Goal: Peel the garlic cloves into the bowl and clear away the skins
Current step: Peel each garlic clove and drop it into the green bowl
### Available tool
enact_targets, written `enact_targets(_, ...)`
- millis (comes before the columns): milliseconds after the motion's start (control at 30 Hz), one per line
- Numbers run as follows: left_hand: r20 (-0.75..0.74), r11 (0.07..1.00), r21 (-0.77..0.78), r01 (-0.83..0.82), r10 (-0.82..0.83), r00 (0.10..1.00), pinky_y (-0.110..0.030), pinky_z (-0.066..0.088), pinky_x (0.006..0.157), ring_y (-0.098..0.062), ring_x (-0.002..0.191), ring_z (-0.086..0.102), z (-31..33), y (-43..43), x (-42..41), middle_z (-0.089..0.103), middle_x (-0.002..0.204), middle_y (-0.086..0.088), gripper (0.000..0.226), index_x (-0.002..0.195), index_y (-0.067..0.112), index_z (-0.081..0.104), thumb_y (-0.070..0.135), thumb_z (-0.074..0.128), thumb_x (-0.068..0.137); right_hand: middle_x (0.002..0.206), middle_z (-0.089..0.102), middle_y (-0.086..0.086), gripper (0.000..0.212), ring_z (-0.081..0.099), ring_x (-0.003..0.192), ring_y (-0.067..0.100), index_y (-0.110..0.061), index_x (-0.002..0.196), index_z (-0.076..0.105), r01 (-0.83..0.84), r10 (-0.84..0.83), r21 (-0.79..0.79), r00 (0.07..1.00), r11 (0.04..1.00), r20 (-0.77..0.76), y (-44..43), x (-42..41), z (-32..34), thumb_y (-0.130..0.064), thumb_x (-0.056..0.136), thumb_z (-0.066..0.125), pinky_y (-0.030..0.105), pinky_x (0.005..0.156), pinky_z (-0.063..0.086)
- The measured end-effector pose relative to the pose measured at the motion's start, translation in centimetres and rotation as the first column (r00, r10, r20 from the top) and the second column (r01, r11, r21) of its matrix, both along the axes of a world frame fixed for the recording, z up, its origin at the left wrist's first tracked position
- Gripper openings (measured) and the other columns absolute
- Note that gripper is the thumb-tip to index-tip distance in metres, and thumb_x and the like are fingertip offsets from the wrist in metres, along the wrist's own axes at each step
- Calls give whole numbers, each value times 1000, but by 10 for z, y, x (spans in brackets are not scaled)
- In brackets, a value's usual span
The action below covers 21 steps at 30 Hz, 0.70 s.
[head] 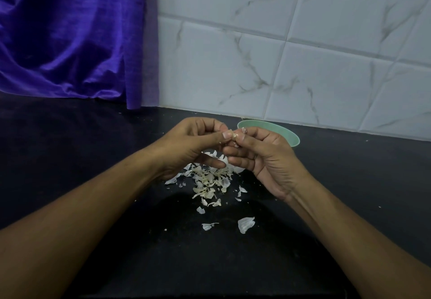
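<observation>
The left hand and right hand both pinched one garlic clove between curled fingertips, its long axis hidden, with the bowl just beyond them, nearer the right hand, and skins beneath.

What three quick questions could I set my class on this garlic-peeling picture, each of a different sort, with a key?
1. True or false: the green bowl stands beyond the right hand and is partly hidden by it.
2. Where does the pile of skins lie? A: in the bowl. B: on the black counter, below the hands. C: on a plate.
3. What small thing do the left hand and the right hand pinch between their fingertips?

Key
1. True.
2. B.
3. The garlic clove.
</observation>
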<state>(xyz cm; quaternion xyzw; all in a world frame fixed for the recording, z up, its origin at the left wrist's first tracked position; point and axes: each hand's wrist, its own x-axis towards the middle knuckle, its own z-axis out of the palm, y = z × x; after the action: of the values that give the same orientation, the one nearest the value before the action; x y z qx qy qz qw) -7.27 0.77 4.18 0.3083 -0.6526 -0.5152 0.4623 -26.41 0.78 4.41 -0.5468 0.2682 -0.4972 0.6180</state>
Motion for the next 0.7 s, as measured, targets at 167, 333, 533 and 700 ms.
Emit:
enact_targets(167, 43, 992, -78, -96, 99, 994, -45, 62, 83, -19, 90, 66, -1, -1, -1, 66, 94, -8, 11, 101, 6, 64, 17, 65, 99, 88, 75, 17, 15, 77, 75, 23, -6, 95, 69, 54, -54, -4, 998, 999, 42, -3, 4, -3, -11, 82, 74, 27, 62, 62)
enact_targets(333, 152, 984, -126, -128, 146, 977, -43, 62, 80, -18, 89, 65, -2, -1, -2, 65, 96, -10, 12, 104, 5, 64, 17, 66, 100, 87, 75, 17, 16, 75, 73, 24, -8, 93, 69, 100, -100, 2, 994, 995, 39, -4, 6, -7, -13, 80, 75, 29, 62, 62)
enact_targets(533, 196, 981, -148, -126, 154, 968, -49, 61, 83, -19, 88, 66, -1, 0, -2, 67, 91, -9, 13, 104, 5, 64, 17, 67, 100, 83, 73, 12, 10, 72, 66, 17, -8, 93, 66, 125, -125, 2, 992, 992, 28, -5, 6, -7, -11, 86, 73, 27, 59, 61)
enact_targets(700, 158, 969, -182, -169, 199, 967, -49, 63, 78, -19, 88, 66, 0, -1, -1, 67, 94, -8, 9, 101, 7, 64, 15, 65, 101, 98, 71, 17, 16, 72, 75, 18, -6, 104, 64, 90, -90, 6, 996, 996, 27, -6, 4, -6, -7, 90, 70, 29, 61, 61)
